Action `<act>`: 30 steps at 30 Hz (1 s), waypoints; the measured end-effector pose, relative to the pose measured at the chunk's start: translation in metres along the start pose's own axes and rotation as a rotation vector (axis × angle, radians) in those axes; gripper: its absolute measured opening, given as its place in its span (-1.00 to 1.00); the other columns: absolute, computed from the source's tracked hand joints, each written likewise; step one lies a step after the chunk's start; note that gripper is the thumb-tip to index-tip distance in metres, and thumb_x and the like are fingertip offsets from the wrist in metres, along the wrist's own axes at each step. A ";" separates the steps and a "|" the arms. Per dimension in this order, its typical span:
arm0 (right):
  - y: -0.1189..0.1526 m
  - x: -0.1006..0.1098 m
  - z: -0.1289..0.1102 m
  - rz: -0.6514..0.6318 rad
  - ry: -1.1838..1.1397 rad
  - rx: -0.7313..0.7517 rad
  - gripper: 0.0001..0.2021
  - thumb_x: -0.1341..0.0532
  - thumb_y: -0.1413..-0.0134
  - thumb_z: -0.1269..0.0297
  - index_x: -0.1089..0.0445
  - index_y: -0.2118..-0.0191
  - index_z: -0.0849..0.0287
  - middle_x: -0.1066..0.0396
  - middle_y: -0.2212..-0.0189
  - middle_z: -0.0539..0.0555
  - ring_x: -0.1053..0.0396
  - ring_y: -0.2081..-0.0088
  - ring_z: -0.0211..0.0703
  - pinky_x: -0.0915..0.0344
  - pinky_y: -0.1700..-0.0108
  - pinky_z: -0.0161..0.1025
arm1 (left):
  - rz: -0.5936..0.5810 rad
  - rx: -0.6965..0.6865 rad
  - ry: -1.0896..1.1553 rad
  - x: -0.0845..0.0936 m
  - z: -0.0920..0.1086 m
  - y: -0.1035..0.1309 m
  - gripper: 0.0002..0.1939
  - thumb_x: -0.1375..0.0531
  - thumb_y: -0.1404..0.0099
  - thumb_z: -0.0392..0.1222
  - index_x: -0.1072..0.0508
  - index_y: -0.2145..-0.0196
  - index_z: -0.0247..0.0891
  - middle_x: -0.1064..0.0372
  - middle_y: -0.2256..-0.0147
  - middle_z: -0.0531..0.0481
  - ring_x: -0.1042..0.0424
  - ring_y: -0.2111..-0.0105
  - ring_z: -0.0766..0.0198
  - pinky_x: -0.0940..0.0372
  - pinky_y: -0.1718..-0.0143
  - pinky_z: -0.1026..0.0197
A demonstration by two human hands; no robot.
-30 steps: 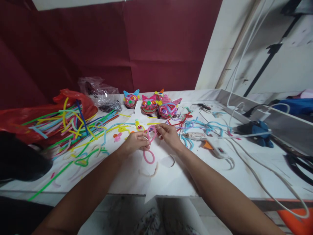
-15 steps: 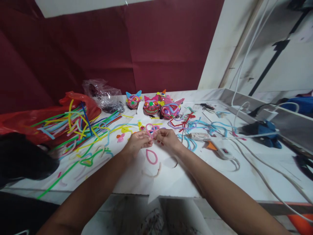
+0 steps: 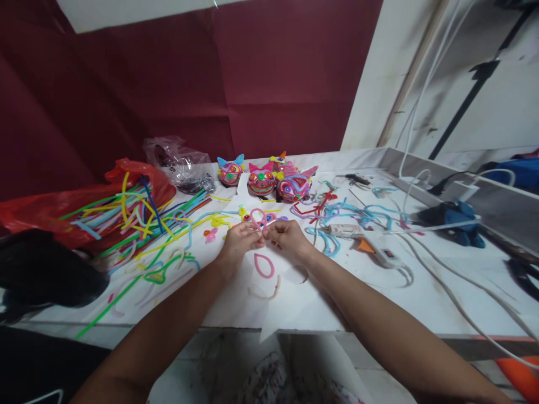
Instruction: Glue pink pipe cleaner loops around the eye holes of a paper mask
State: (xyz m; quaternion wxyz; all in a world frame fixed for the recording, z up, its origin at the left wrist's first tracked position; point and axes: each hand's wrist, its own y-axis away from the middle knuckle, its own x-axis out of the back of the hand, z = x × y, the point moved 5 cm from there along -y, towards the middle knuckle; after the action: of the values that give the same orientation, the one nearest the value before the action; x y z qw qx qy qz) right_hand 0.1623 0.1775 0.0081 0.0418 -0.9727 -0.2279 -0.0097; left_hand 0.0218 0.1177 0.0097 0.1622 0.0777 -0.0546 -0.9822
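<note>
Between my fingertips stands a loop of pink pipe cleaner [image 3: 258,212], its ends pinched at the bottom. My left hand [image 3: 242,242] closes on it from the left, and my right hand [image 3: 287,235] grips it from the right. Just below my hands, a second pink pipe-cleaner loop [image 3: 264,266], teardrop shaped, lies on the white paper. A pale curved strip [image 3: 269,292] rests nearer the table edge. Behind my hands sit several small beads and coloured pieces, partly hidden. Farther back are several decorated cat-like heads [image 3: 261,179] with coloured ears.
Bundled pipe cleaners [image 3: 122,210] spill from a red plastic bag [image 3: 54,210] at left. A clear plastic bag [image 3: 177,160] stands behind. On the right lie a glue gun [image 3: 343,230], blue pipe cleaners [image 3: 330,244], a white switch box [image 3: 387,258] and trailing cables. A black object [image 3: 50,275] sits at far left.
The pink loop between my fingers now looks like one rounded teardrop, where crossing curves showed before. Both hands stay almost in place; the view has shifted slightly.
</note>
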 end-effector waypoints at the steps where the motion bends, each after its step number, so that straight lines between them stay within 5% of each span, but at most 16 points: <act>1: 0.000 0.000 0.001 0.000 0.000 -0.004 -0.92 -0.34 0.11 0.31 -0.53 0.55 0.12 -0.39 0.69 -0.09 -0.23 0.63 -0.28 -0.15 0.56 -0.35 | 0.001 -0.002 0.000 0.000 0.000 0.000 -0.69 -0.48 -0.09 -0.48 -0.45 0.35 -0.28 -0.51 0.54 0.08 -0.51 0.55 0.37 -0.48 0.42 0.37; 16: 0.000 0.016 -0.008 0.039 0.020 -0.021 -0.97 -0.32 0.19 0.35 -0.53 0.51 0.14 -0.46 0.61 -0.07 -0.27 0.61 -0.32 -0.13 0.63 -0.41 | -0.002 -0.030 -0.022 0.003 0.001 -0.004 -0.67 -0.50 -0.04 -0.43 -0.44 0.33 -0.30 -0.49 0.52 0.09 -0.48 0.52 0.36 -0.48 0.36 0.30; 30: 0.002 0.001 0.001 0.002 0.030 -0.009 -0.92 -0.40 0.16 0.31 -0.50 0.51 0.14 -0.37 0.68 -0.13 -0.22 0.64 -0.33 -0.13 0.60 -0.37 | -0.015 -0.053 -0.054 0.002 0.001 -0.004 -0.67 -0.49 -0.04 -0.42 -0.44 0.32 -0.28 -0.52 0.53 0.09 -0.49 0.57 0.36 -0.47 0.43 0.33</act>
State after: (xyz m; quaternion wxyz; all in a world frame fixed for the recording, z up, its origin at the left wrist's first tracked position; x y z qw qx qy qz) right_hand 0.1641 0.1765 0.0066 0.0409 -0.9729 -0.2260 -0.0250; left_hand 0.0185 0.1212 0.0099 0.1554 0.0474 -0.0320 -0.9862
